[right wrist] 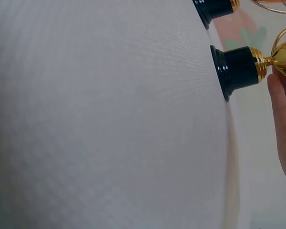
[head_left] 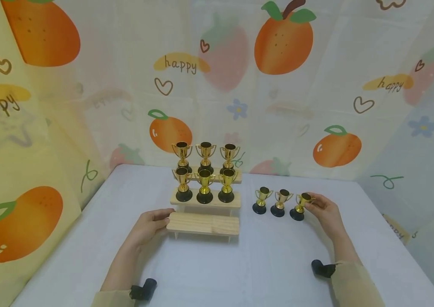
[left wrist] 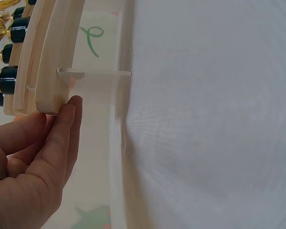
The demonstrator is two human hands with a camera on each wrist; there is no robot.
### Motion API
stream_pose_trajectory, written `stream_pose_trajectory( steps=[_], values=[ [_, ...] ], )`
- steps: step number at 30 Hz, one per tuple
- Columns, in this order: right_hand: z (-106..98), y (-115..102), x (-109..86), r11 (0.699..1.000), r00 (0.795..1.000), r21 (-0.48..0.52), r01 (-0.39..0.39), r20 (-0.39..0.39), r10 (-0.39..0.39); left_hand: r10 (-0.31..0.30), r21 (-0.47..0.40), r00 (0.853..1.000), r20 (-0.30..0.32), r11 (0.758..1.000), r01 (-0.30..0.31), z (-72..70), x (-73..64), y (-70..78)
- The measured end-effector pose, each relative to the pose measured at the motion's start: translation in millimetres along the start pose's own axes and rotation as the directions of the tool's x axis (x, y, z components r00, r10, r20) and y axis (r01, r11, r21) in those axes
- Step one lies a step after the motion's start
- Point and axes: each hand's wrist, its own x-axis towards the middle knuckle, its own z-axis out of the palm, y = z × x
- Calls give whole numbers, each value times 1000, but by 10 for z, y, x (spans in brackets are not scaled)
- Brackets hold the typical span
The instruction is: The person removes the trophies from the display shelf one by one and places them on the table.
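My left hand (head_left: 149,227) holds the left end of the bare front step (head_left: 203,224) of a wooden display stand. In the left wrist view its fingertips (left wrist: 75,102) are right at the end of the board (left wrist: 55,62). Three small gold trophies with black bases stand on the middle step (head_left: 217,201), and three more on the back step (head_left: 238,178). My right hand (head_left: 326,214) pinches the rightmost gold trophy (head_left: 298,209) by its cup and handle. In the right wrist view, that trophy's black base (right wrist: 240,67) is low at the tablecloth.
Two other gold trophies, a left one (head_left: 261,207) and a middle one (head_left: 279,208), stand on the white tablecloth (head_left: 278,256) between the stand and my right hand. Clear supports (left wrist: 95,73) hold up the front board. A fruit-printed curtain (head_left: 125,106) closes off the back and sides.
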Motion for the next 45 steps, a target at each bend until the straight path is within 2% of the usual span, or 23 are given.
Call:
stream_pose_trajectory(
  steps=[8,12,17,24,31,37,45],
  values=[
    [-6,-26,-21,995,1000,95,-4,6,3,-17,11,1000,3,1000,17,-6,-4,32],
    [-18,-50,-35,996,1000,94,-7,-15,9,-33,25,999,-6,999,33,-2,16,31],
    [-35,-49,-33,992,999,126,32,-48,-26,-31,27,999,-12,999,31,-1,29,16],
    [-50,-79,-29,970,996,230,73,-71,-58,-12,18,1000,-7,1000,12,-5,1,2],
    [-32,-204,-53,978,991,187,87,-119,-66,-10,13,1000,-9,1000,10,-2,2,-4],
    [5,-386,-75,976,974,178,123,-211,-85,-5,12,1000,-11,1000,5,-1,3,6],
    [102,-640,-90,969,955,194,153,-282,-94,-21,13,1000,-13,1000,21,6,-6,5]
  ],
)
